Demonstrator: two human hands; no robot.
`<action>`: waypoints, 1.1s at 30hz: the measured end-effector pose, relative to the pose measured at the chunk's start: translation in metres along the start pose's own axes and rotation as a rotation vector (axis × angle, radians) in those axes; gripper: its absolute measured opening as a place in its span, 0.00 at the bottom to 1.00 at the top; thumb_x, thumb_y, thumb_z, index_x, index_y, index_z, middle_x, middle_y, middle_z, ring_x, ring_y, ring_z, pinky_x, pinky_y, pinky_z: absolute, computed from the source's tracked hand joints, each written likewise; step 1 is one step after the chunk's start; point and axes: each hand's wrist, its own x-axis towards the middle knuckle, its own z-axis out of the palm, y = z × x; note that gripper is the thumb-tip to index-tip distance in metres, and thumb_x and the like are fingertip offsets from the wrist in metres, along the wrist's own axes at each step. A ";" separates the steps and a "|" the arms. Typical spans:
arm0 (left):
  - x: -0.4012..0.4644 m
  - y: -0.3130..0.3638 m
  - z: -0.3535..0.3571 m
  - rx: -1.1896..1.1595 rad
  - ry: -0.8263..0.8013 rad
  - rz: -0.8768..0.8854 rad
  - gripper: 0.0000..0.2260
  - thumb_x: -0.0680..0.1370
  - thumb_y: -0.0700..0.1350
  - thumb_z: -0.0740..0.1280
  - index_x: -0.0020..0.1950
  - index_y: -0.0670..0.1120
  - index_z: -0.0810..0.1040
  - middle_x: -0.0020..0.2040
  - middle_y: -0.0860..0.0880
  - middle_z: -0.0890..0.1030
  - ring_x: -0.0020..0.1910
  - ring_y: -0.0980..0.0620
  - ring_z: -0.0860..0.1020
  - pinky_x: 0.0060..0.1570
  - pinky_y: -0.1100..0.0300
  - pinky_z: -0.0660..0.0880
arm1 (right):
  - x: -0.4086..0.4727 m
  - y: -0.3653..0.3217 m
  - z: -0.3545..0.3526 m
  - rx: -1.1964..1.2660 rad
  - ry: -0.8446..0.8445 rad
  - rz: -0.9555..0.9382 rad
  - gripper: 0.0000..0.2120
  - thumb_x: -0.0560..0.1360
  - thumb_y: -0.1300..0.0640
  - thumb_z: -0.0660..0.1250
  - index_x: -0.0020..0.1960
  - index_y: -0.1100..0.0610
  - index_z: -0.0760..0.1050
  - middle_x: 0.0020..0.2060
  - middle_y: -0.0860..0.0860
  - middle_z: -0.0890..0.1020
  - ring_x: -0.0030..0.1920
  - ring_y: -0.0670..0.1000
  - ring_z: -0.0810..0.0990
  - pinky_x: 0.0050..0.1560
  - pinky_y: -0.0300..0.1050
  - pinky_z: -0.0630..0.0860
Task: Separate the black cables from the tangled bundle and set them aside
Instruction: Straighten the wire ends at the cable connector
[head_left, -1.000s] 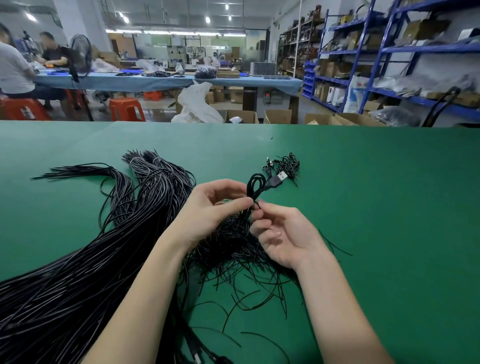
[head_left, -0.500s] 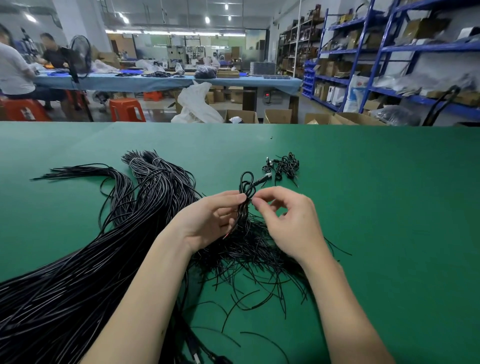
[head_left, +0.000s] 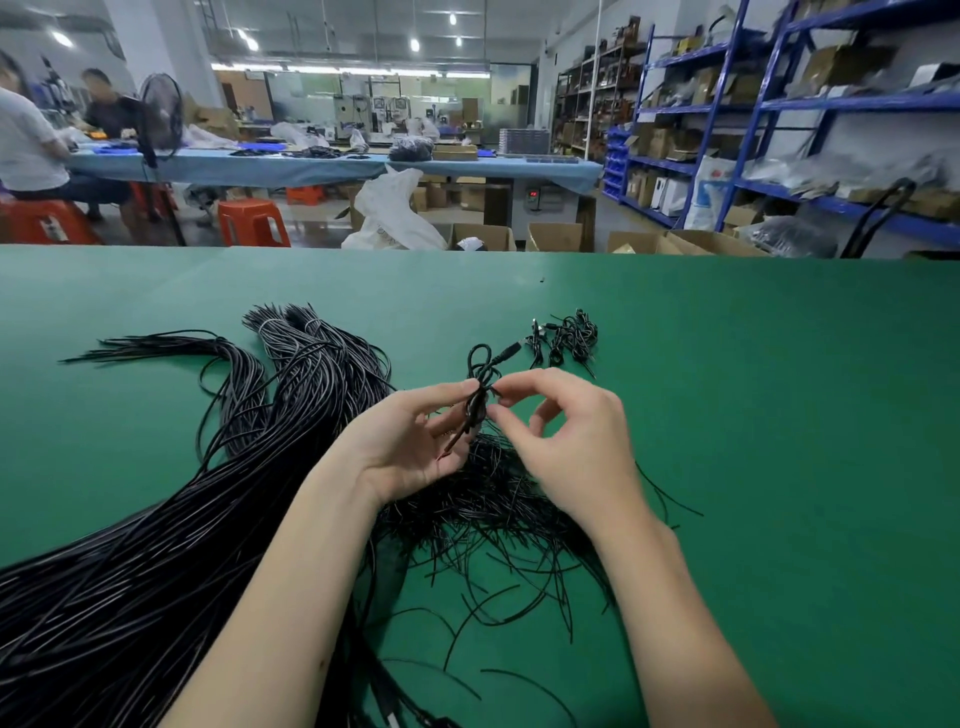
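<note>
Nearest, the tangled bundle (head_left: 483, 514) sprawls on the green table (head_left: 779, 415) under both wrists, close for picking from. Above it the left hand (head_left: 410, 441) pinches a small coiled cable (head_left: 480, 384), lifted clear, while the right hand (head_left: 566, 441) pinches its wrap, probably tightening the coil. Just beyond lies a little pile of coiled cables (head_left: 563, 340), apparently the set-aside spot.
</note>
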 end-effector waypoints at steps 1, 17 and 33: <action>-0.001 0.000 0.000 -0.020 -0.013 -0.007 0.10 0.65 0.42 0.77 0.45 0.44 0.82 0.37 0.48 0.82 0.31 0.53 0.79 0.30 0.65 0.77 | -0.001 -0.001 0.000 -0.016 0.032 -0.041 0.03 0.74 0.51 0.75 0.48 0.45 0.84 0.41 0.39 0.84 0.34 0.47 0.79 0.42 0.46 0.79; -0.007 0.014 -0.002 0.570 0.045 0.509 0.12 0.63 0.48 0.80 0.45 0.49 0.86 0.38 0.50 0.84 0.35 0.57 0.79 0.38 0.66 0.74 | 0.005 -0.009 0.001 1.053 -0.256 0.925 0.05 0.73 0.59 0.75 0.38 0.56 0.86 0.33 0.47 0.80 0.26 0.41 0.70 0.20 0.31 0.63; 0.004 -0.007 0.003 0.017 -0.129 0.014 0.10 0.68 0.40 0.74 0.48 0.45 0.83 0.41 0.48 0.82 0.38 0.54 0.79 0.40 0.63 0.78 | 0.001 0.007 0.002 0.275 0.142 -0.034 0.03 0.73 0.53 0.79 0.41 0.48 0.86 0.36 0.41 0.85 0.34 0.45 0.82 0.34 0.39 0.76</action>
